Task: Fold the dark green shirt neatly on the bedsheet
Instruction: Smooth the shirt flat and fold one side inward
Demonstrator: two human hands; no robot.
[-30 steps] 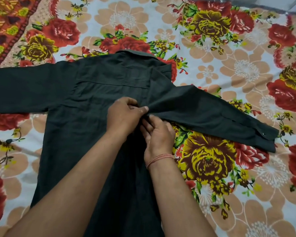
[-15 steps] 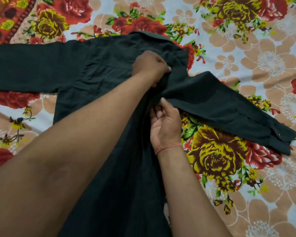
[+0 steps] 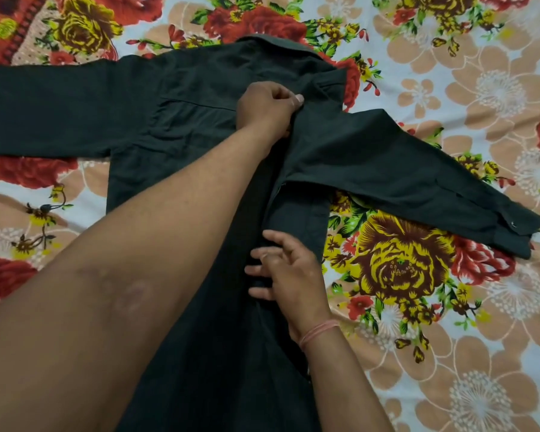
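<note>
- I see the dark green shirt (image 3: 200, 126) lying back-up and spread across the floral bedsheet (image 3: 449, 353), with its collar (image 3: 278, 42) at the far end.
- My left hand (image 3: 267, 109) sits on the shirt just below the collar, fingers curled shut and pinching a fold of the cloth near the right shoulder.
- My right hand (image 3: 289, 274) rests lower on the shirt, well below the collar, along the folded-in right edge; its fingers are loosely spread and pressing on the fabric (I cannot tell whether any cloth is gripped).
- The right sleeve (image 3: 418, 182) runs diagonally away from the collar onto the bedsheet, cuff outermost.
- The left sleeve (image 3: 60, 113) stretches flat, straight out from the collar's other side.
</note>
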